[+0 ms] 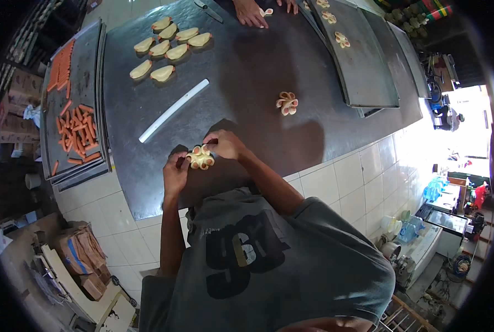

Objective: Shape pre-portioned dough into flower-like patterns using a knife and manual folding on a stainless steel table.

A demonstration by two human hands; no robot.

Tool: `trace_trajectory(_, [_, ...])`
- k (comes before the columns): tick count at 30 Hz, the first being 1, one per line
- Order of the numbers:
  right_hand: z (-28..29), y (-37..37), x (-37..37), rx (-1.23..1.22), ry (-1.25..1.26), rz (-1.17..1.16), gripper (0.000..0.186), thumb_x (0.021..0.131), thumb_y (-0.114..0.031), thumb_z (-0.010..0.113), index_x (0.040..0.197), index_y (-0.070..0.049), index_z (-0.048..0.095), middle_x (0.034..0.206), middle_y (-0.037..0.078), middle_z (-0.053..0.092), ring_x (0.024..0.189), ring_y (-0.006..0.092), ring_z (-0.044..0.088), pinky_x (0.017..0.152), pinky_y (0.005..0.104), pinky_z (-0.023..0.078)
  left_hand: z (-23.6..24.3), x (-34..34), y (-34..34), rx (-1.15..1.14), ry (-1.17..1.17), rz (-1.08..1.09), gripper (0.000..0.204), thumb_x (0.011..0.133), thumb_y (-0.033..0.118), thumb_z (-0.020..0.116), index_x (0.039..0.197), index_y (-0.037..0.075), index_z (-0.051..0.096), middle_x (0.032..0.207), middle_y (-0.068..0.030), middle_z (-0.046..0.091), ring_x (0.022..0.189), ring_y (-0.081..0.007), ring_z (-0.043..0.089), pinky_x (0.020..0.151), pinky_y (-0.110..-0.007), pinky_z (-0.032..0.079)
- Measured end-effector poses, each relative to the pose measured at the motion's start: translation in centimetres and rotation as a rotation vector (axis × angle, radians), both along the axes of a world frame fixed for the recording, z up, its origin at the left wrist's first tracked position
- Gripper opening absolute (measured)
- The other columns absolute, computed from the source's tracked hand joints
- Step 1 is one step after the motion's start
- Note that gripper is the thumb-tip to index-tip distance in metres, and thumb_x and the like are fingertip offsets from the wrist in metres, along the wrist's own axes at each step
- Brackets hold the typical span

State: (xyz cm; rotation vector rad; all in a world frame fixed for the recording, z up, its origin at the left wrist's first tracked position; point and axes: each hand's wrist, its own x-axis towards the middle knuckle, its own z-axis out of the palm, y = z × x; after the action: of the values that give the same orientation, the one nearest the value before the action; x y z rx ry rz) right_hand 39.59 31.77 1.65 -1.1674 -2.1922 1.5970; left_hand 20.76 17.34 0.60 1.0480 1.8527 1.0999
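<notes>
While both hands meet at centre frame, the left hand [175, 172] and right hand [226, 145] each close their grip on one flower-shaped dough piece [200, 157], fingers pinching its edges, just above the dark metal tabletop [247, 72]. A finished flower piece [287, 103] lies apart, right of centre. A white rod [173, 110] lies diagonally above the hands. Folded dough pieces [169, 41] sit grouped at upper left centre. A tray [72, 61] at far left carries sausages [76, 130]. Further trays [363, 66] at upper right carry more flower pieces [341, 39]. Another person's hand [250, 12] rests at the top edge.
</notes>
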Motion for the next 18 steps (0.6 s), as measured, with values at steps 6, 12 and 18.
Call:
trace_trajectory(6, [0.5, -0.2, 0.2, -0.013, -0.028, 0.050, 0.030, 0.087, -0.022, 0.071, 0.111, -0.004, 0.072, 0.101, 0.014, 0.074, 0.095, 0.0274, 0.070, 0.082, 0.0375, 0.054, 1.0, 0.2, 0.1, -0.015, 0.177, -0.109, 0.025, 0.093, 0.011, 0.071, 0.116, 0.002, 0.067, 0.096, -0.0080, 0.068, 0.087, -0.0144, 0.066, 0.081, -0.029, 0.053])
trace_trajectory(12, [0.1, -1.5, -0.2, 0.066, 0.045, -0.006, 0.029, 0.086, -0.024, 0.072, 0.106, -0.003, 0.073, 0.102, 0.018, 0.072, 0.095, 0.0300, 0.070, 0.082, 0.0384, 0.054, 0.3, 0.5, -0.4, -0.010, 0.062, -0.004, 0.023, 0.093, 0.011, 0.070, 0.114, 0.002, 0.068, 0.100, -0.0096, 0.067, 0.088, -0.0173, 0.066, 0.081, -0.031, 0.053])
trace_trajectory(18, [-1.2, -1.1, 0.3, -0.015, 0.120, -0.026, 0.032, 0.086, -0.027, 0.075, 0.109, -0.004, 0.073, 0.104, 0.014, 0.074, 0.095, 0.0269, 0.071, 0.082, 0.0365, 0.054, -0.1, 0.7, -1.4, 0.018, 0.043, 0.040, 0.022, 0.094, 0.012, 0.070, 0.113, 0.001, 0.068, 0.101, -0.0082, 0.066, 0.089, -0.0161, 0.065, 0.082, -0.030, 0.052])
